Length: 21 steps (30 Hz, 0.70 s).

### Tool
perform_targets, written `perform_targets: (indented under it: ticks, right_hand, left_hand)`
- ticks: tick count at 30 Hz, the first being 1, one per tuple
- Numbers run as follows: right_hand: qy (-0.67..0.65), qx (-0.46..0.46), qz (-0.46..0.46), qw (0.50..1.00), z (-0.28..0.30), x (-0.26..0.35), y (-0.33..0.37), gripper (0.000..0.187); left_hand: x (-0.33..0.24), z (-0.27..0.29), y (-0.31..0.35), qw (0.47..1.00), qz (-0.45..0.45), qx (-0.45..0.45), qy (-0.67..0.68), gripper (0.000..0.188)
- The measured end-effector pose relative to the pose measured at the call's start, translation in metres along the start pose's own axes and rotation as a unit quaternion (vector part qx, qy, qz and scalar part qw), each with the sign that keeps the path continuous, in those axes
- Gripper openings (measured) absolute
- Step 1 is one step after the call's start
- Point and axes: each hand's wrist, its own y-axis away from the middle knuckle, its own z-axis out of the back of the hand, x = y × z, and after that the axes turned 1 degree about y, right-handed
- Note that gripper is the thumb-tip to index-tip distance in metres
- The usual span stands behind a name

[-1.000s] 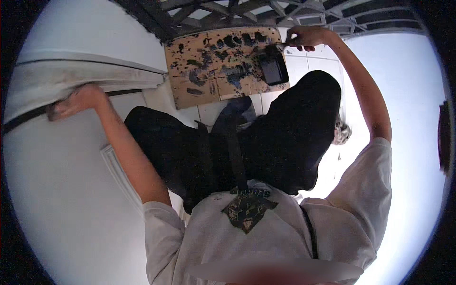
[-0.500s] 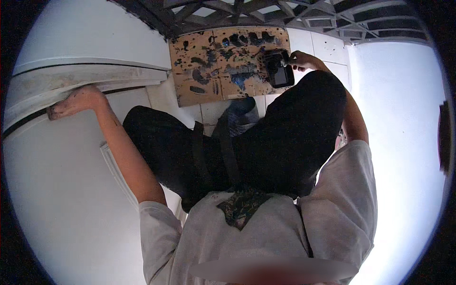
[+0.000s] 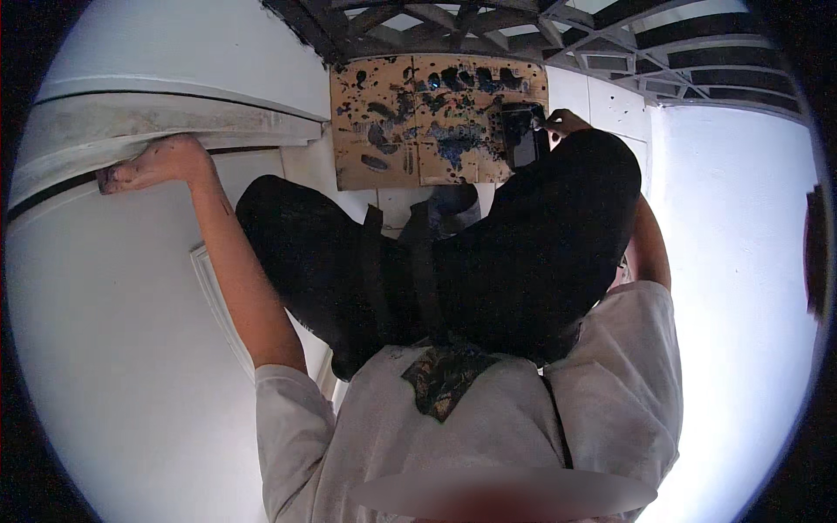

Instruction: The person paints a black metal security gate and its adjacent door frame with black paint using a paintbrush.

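My right hand (image 3: pixel 568 123) is at the right rim of a black paint tray (image 3: pixel 523 150), fingers pinched on a small tool with a pale, metallic-looking part dipping into the tray. Its working end is too dark to make out. The tray holds dark, glossy paint and sits on the right part of a flattened cardboard sheet (image 3: pixel 384 179) spattered with black paint. Far to the left, my left hand (image 3: pixel 161 164) lies along a white ledge (image 3: pixel 253 120), palm showing, fingers stretched out and smudged dark. It holds nothing that I can see.
Beyond the cardboard rises a black lattice grille (image 3: pixel 488 26). White panels stand on the left, and a bright white wall (image 3: pixel 741 261) on the right. My bent knees in black trousers (image 3: pixel 540 227) lie close to the tray. White floor tiles (image 3: pixel 602 105) carry dark spots.
The whole view has shifted slightly, with the cardboard appearing a little further right. My right hand stays at the tray and my left hand stays on the ledge.
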Motion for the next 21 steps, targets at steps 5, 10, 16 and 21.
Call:
perform_targets:
  ticks: [5, 10, 16, 21]
  right_hand:
    - [0.014, -0.047, -0.011, 0.999, 0.015, -0.014, 0.019, 0.030]
    - [0.030, -0.077, -0.011, 0.996, -0.001, -0.006, 0.019, 0.029]
    - [0.004, -0.114, -0.034, 0.993, -0.039, 0.003, 0.007, 0.028]
    - [0.023, -0.100, -0.060, 0.993, -0.059, -0.008, 0.002, 0.028]
  left_hand:
    - [-0.005, -0.008, 0.002, 0.951, 0.140, -0.091, 0.259, 0.035]
    - [0.034, -0.021, 0.005, 0.997, -0.044, -0.061, 0.037, 0.031]
    - [0.032, -0.012, 0.014, 0.985, -0.046, -0.026, -0.166, 0.034]
    - [0.035, -0.012, 0.011, 0.987, 0.063, 0.003, 0.149, 0.039]
